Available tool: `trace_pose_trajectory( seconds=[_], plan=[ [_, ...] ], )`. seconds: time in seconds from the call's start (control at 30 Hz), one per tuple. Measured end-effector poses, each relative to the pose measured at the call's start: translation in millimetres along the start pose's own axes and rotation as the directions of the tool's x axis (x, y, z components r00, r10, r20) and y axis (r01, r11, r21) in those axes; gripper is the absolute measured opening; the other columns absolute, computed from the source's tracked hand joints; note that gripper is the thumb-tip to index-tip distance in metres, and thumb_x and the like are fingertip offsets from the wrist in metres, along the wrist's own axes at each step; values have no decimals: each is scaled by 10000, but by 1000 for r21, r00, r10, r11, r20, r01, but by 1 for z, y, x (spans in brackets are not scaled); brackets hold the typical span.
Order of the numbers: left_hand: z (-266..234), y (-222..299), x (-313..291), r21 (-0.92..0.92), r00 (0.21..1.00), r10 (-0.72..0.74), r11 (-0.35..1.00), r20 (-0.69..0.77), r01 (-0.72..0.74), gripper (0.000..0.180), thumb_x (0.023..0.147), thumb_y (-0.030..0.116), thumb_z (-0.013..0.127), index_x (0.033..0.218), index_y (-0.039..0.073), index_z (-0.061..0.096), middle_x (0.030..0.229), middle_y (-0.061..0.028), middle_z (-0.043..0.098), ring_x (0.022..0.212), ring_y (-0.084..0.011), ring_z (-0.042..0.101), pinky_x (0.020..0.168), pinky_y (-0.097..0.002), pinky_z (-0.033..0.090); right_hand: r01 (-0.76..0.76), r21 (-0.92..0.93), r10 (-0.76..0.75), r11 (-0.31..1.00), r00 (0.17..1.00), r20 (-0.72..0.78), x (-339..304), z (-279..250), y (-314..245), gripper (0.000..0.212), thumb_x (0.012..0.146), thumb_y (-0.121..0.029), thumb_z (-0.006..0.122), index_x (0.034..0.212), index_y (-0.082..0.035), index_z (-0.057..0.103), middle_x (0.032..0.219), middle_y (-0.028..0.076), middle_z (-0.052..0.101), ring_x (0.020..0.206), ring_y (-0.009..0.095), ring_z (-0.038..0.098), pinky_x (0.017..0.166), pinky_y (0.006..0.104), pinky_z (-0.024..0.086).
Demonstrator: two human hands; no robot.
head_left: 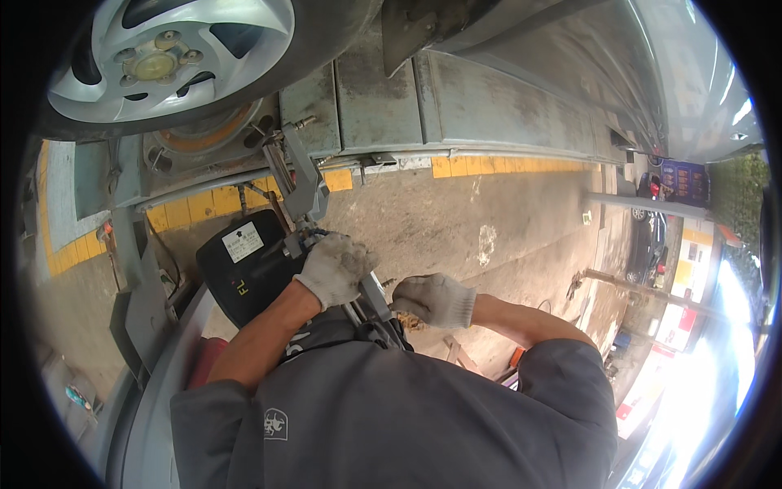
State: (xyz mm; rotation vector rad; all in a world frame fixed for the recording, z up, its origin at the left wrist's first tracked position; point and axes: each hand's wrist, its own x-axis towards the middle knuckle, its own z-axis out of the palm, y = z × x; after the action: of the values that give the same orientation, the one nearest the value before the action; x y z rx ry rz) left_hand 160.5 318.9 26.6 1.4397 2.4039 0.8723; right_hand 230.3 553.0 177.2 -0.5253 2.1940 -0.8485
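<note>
Your dark grey shirt (407, 416) lies nearest, spread across the bottom with a small pale emblem (275, 424) at the left. Your gloved left grip (336, 265) is closed around the middle of a grey metal wheel clamp (307, 175), while your gloved right grip (432, 297) is curled beside the clamp's lower end; the glove hides whether it pinches anything, so you cannot be told what it holds. That clamp slants before you, its lower end close against your shirt front and its upper end near the tyre (330, 33), clear of the silver alloy wheel (155, 67). Just left of your left grip, a black panel (252, 273) with rounded corners sits beside the clamp, bearing a white label (243, 242) and yellow lettering. Beyond, you have a grey-green platform (513, 106), a yellow-marked edge (481, 165) and stained concrete floor (456, 208). A grey car body (603, 49) fills the upper right; a dark car (646, 244) stands far off to your right.
</note>
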Motion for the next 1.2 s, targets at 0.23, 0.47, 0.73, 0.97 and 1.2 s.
trace_pose_trajectory(
  seconds=[0.23,0.47,0.73,0.97,1.2],
  plan=[
    [7,-1,-5,247,999,38,968,29,-44,109,839,254,659,902,202,587,788,33,528,769,-225,561,809,-361,478,-609,313,534,729,791,298,16,-14,-28,499,1172,-482,540,1187,-44,779,983,87,807,758,217,722,723,385,596],
    [-15,3,0,187,998,21,982,53,-31,250,787,332,728,976,216,614,853,15,581,869,-226,639,848,-375,503,-708,494,585,504,701,408,22,-19,-34,618,1175,-553,513,1117,-5,792,917,47,776,738,123,685,642,318,579],
    [-31,10,7,147,990,-30,989,138,10,330,844,361,724,1152,246,715,1091,1,690,1021,-225,688,901,-440,513,-692,662,610,289,666,430,-1,-10,-25,670,1167,-573,509,844,-40,756,693,18,660,585,126,597,625,323,583],
    [-29,9,6,151,999,9,988,41,-15,301,804,396,750,1053,241,683,999,2,632,965,-224,678,878,-435,512,-589,704,538,398,771,340,-2,5,-16,575,1184,-525,502,938,-67,748,760,13,658,693,99,629,694,329,595],
    [-35,12,11,162,993,-21,987,119,2,309,787,387,792,1017,228,663,1008,-7,657,972,-223,695,867,-424,510,-317,654,319,687,940,120,-8,18,11,466,1201,-404,523,1088,-1,729,972,65,749,857,167,685,754,380,580]
  ],
)
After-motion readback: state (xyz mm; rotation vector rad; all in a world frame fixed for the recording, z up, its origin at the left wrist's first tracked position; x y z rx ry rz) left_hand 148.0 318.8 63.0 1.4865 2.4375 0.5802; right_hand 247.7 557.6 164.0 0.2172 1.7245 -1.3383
